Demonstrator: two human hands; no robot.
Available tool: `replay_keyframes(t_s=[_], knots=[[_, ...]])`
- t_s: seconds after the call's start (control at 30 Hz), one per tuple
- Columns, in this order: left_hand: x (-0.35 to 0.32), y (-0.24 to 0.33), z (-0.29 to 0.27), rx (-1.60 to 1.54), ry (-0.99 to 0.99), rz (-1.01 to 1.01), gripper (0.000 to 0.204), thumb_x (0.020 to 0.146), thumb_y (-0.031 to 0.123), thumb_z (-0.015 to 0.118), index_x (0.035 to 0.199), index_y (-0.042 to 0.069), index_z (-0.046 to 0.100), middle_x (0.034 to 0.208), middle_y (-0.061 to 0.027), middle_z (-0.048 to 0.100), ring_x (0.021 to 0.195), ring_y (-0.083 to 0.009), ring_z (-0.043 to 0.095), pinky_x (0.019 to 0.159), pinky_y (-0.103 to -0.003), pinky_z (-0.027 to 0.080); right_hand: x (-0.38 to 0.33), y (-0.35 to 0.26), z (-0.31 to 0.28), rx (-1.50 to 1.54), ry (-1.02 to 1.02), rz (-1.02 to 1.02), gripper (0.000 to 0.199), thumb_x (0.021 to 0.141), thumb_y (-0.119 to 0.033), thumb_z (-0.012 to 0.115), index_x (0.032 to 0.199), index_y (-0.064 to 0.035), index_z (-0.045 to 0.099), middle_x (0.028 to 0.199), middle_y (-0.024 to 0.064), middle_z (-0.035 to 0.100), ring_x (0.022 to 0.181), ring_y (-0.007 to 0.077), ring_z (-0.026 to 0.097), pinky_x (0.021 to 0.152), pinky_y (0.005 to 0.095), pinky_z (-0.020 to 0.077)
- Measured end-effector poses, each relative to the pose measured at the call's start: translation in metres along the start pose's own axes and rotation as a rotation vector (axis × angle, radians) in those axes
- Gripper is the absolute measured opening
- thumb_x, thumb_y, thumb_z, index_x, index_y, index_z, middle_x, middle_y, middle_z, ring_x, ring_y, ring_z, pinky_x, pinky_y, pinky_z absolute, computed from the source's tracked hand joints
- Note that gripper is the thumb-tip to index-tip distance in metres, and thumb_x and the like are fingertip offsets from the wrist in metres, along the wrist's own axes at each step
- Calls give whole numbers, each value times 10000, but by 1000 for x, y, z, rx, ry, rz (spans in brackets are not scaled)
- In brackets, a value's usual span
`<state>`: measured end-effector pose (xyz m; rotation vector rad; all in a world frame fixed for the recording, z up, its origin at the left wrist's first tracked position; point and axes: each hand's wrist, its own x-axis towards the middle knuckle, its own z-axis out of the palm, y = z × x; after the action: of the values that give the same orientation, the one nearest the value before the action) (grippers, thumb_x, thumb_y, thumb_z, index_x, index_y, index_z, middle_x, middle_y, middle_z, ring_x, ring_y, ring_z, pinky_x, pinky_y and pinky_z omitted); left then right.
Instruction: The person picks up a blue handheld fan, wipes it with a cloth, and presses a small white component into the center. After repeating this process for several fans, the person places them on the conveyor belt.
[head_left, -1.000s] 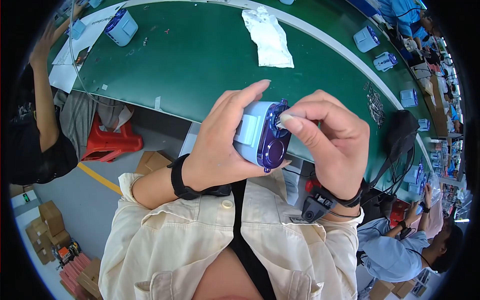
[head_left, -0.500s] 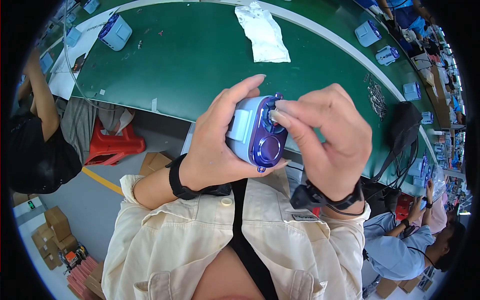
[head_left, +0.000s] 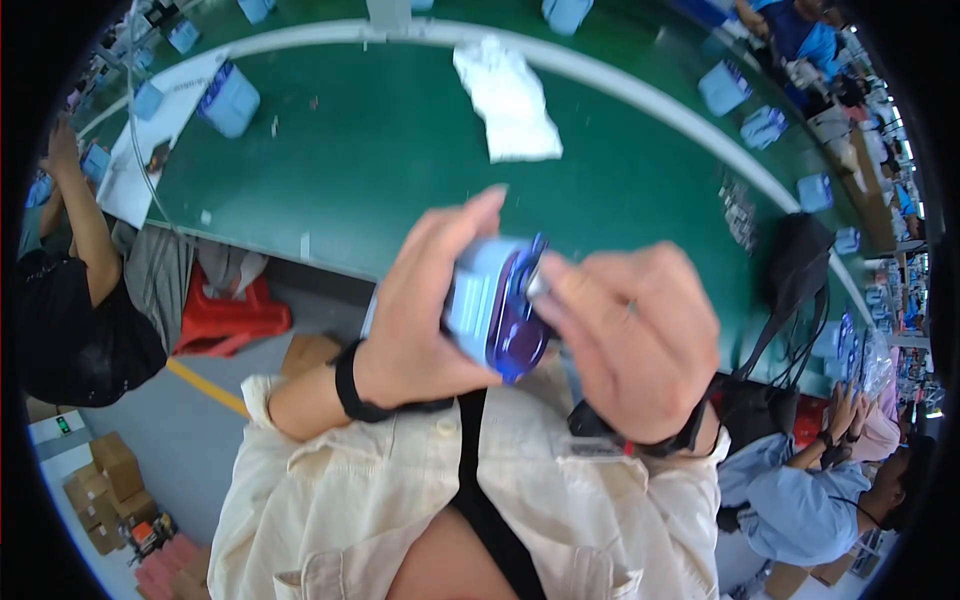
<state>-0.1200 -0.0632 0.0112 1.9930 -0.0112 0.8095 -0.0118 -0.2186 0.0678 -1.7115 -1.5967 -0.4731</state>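
A person looks down at their own two hands, held up close in front of the chest, above the near edge of a long green work table. The left hand wraps around a small light-blue device with a dark purple rounded face, thumb below and fingers curled over its far side, one finger pointing up and away. The right hand meets the device from the right, its fingertips bunched together and pinching at the purple face; the picture is blurred there, so the exact hold is unclear. Both wrists wear black bands, and the person has on a cream shirt with a black strap running down the middle.

The table curves across the far part of the scene, bordered on its far side by a pale strip. On it, far from the hands, lies a crumpled white cloth. To the far left sits a light-blue box beside a white sheet of paper. More light-blue boxes stand along the far right edge, and a black bag rests on the table at the right.

Below the table at the left is a grey floor with a yellow line, a red plastic stool and cardboard boxes. A person in black sits at the left, one arm raised to the table. Another person in a light-blue shirt sits at the near right.
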Motion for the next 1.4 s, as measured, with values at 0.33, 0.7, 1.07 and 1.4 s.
replay_keyframes(t_s=[0.33, 0.7, 1.07, 1.4], knots=[[3, 2, 2, 37, 0, 42, 972, 563, 193, 885, 1381, -23, 408, 1107, -194, 581, 985, -322, 585, 861, -382, 473, 9, 1, -5, -130, 21, -46, 323, 635, -4, 786, 948, 0, 705, 805, 77, 634, 611, 211, 555, 527, 322, 379], [9, 1, -1, 0, -83, -58, 1011, 589, 226, 895, 1414, -18, 363, 1162, -163, 576, 1053, -214, 602, 911, -312, 471, 15, 22, -7, 10, -97, -148, 308, 644, -4, 752, 947, 12, 700, 797, 81, 617, 603, 201, 543, 513, 318, 366], [1, -19, 6, -243, -137, -92, 1055, 559, 251, 926, 1419, -3, 372, 1175, -147, 595, 1088, -231, 605, 926, -332, 482, -11, 16, 8, 429, -57, 243, 317, 767, 7, 698, 1083, 26, 698, 850, 100, 615, 671, 175, 551, 599, 303, 452], [-4, -21, 17, -242, -37, 49, 1044, 563, 244, 930, 1410, -12, 376, 1250, -155, 568, 1106, -248, 602, 922, -335, 487, -3, 19, 21, 555, -38, 360, 335, 867, -40, 658, 1198, 9, 640, 1162, 141, 590, 1042, 191, 577, 899, 294, 459]])
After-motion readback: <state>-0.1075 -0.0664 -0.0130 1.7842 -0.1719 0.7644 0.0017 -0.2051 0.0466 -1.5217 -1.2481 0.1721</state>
